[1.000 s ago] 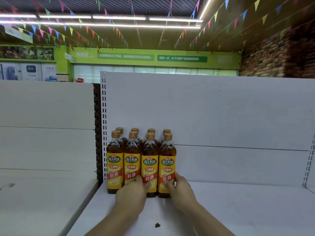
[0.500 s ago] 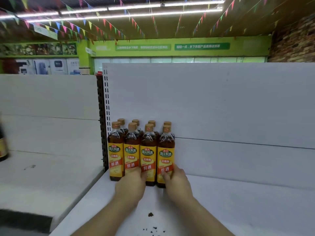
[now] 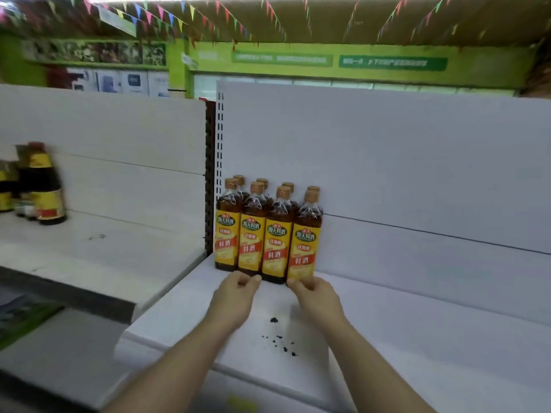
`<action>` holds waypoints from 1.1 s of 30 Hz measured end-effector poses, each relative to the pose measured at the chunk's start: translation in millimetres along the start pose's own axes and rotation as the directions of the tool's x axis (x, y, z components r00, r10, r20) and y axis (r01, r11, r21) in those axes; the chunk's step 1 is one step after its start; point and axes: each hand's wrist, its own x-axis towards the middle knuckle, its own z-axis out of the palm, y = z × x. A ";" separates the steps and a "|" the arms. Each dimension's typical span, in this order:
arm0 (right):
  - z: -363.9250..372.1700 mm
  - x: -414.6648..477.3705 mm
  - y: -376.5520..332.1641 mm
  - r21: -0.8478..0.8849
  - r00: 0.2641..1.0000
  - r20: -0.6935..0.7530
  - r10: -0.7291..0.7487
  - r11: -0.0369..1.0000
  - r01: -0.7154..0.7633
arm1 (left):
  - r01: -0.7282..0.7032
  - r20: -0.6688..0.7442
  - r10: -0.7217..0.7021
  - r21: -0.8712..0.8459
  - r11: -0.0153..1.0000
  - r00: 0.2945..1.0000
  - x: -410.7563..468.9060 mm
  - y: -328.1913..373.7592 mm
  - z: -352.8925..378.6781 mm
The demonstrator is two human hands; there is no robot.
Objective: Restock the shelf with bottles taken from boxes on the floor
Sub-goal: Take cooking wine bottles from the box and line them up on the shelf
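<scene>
Squaring up the bottles (image 3: 268,234) at the ten o'clock corner of the shelf (image 3: 432,338): left hand (image 3: 238,296) and right hand (image 3: 316,296), fingers loosely curled, touch the front bases, gripping nothing. Next, probably, more bottles go at three o'clock.

Bottles (image 3: 268,234) stand in two rows of four, one row behind the other, at the left end of the shelf (image 3: 432,338). Back row is against the back panel (image 3: 387,159); the leftmost pair is just beside the upright post (image 3: 210,174).

Left hand (image 3: 238,296) and right hand (image 3: 316,296) are side by side just before the front row, the right at the foot of the rightmost bottle.

Specks (image 3: 274,320) lie on the shelf between the wrists.

Neighbouring shelf (image 3: 104,254) is left of the post, with more bottles (image 3: 44,186) at its far left, blurred.
</scene>
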 end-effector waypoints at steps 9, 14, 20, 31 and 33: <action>19.8 -67.8 -22.9 0.138 0.993 -0.106 0.061 0.989 -0.046 | -0.012 0.097 0.024 -0.129 0.992 0.995 -44.4 3.3 -47.2; 31.2 -112.9 -41.1 0.176 0.981 -0.179 0.080 0.983 -0.048 | -0.091 0.147 0.114 -0.156 0.983 0.983 -70.1 -1.8 -81.0; 33.8 -167.4 -63.5 0.260 0.964 -0.242 0.105 0.965 -0.039 | -0.110 0.230 0.160 -0.215 0.970 0.960 -97.1 -12.2 -109.8; 8.6 -239.7 -63.8 0.236 0.912 -0.373 0.168 0.968 -0.082 | -0.138 0.364 0.235 -0.274 0.952 0.901 -142.5 4.3 -96.5; -3.5 -251.9 -55.6 0.243 0.894 -0.404 0.194 0.965 -0.099 | -0.133 0.397 0.245 -0.288 0.948 0.885 -153.6 8.5 -83.3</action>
